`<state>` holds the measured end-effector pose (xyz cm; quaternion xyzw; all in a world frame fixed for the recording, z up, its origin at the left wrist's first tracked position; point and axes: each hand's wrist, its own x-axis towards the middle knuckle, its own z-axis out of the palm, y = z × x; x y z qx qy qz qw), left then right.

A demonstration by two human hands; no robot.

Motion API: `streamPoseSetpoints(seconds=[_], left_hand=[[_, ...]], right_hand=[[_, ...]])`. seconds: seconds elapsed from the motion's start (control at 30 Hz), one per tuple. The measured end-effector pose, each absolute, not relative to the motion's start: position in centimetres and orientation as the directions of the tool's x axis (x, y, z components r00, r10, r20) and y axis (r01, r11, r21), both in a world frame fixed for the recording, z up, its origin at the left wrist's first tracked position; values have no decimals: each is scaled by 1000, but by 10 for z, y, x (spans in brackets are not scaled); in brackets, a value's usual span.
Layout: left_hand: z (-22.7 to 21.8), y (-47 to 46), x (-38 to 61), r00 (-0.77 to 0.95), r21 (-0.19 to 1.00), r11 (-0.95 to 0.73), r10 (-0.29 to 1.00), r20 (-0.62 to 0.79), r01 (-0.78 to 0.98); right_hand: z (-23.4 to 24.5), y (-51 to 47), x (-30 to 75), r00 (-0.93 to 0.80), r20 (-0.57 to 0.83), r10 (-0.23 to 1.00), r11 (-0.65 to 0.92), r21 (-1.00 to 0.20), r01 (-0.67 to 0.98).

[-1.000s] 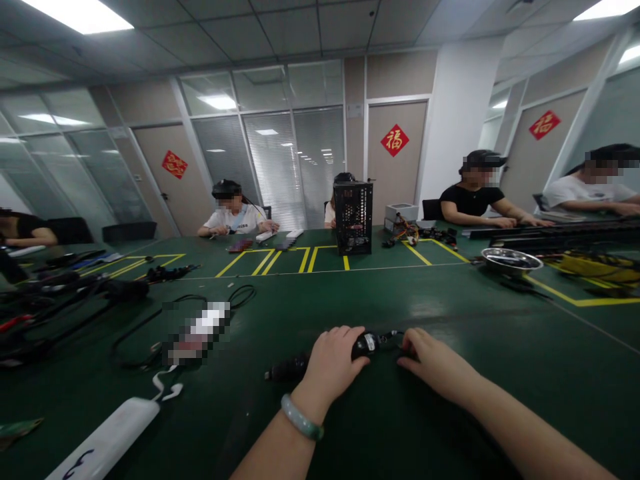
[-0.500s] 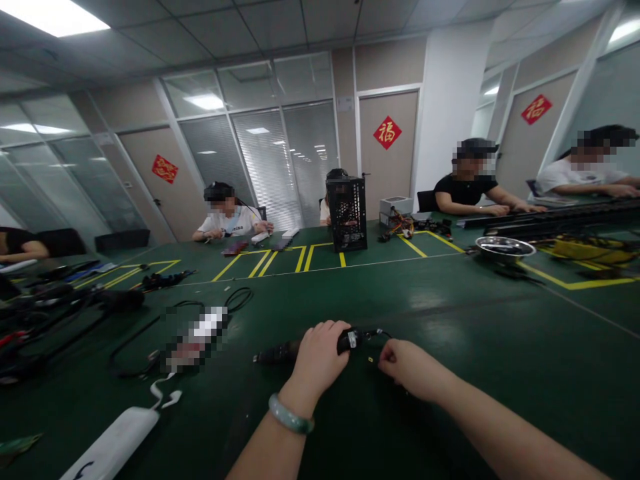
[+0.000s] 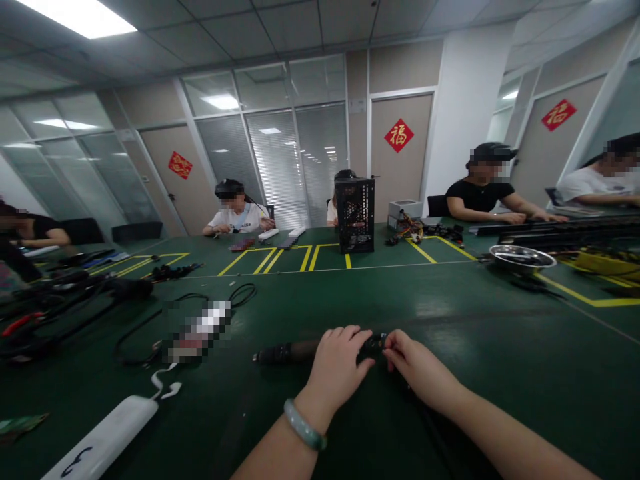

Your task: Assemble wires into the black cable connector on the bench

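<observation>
A dark, cylindrical electric screwdriver (image 3: pixel 293 352) lies on the green table with its metal tip pointing left. My left hand (image 3: pixel 340 360), with a jade-coloured bangle on the wrist, is over its rear half, fingers bent across the top and thumb toward me. At the screwdriver's right end, the fingertips of my right hand (image 3: pixel 405 357) are pinched together on the end of a dark cable. The hands nearly meet there, so the exact joint between cable and screwdriver is mostly hidden. A faint dark cable runs below my right wrist.
On the left lie a white power strip (image 3: pixel 107 433), a blurred-out object (image 3: pixel 200 331) and black cables (image 3: pixel 125 290). A black computer case (image 3: pixel 356 215) stands at mid-table. Farther right are a power supply (image 3: pixel 404 212) and a metal bowl (image 3: pixel 523 259). Several people sit around the table.
My left hand has slid right along the screwdriver, and its thumb has spread. My right hand has moved up against the screwdriver's rear end. The view has turned slightly left.
</observation>
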<state>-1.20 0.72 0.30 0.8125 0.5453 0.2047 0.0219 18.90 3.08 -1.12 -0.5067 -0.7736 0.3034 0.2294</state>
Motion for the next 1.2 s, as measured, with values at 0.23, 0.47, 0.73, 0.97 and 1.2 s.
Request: streamPoseSetpoints(seconds=[0.23,0.47,0.73,0.97,1.2], left_hand=[[4,12,-16,286,275,-348,927,242,896],[7,3,-11,321,256,-391,906,278,884],[4,1,-1,316,225,-392,897,310,892],[5,3,-12,338,303,-405,907,251,863],[12,3,-22,385,282,-430,900,203,858]], right_hand=[[-15,41,210,-408,-35,912,217,-803,555],[-14,28,207,-513,-120,850,172,-858,484],[-7,30,205,-423,-80,903,128,-888,442],[-23,50,219,-311,-5,951,167,-835,525],[-17,35,211,-438,-25,899,227,-828,513]])
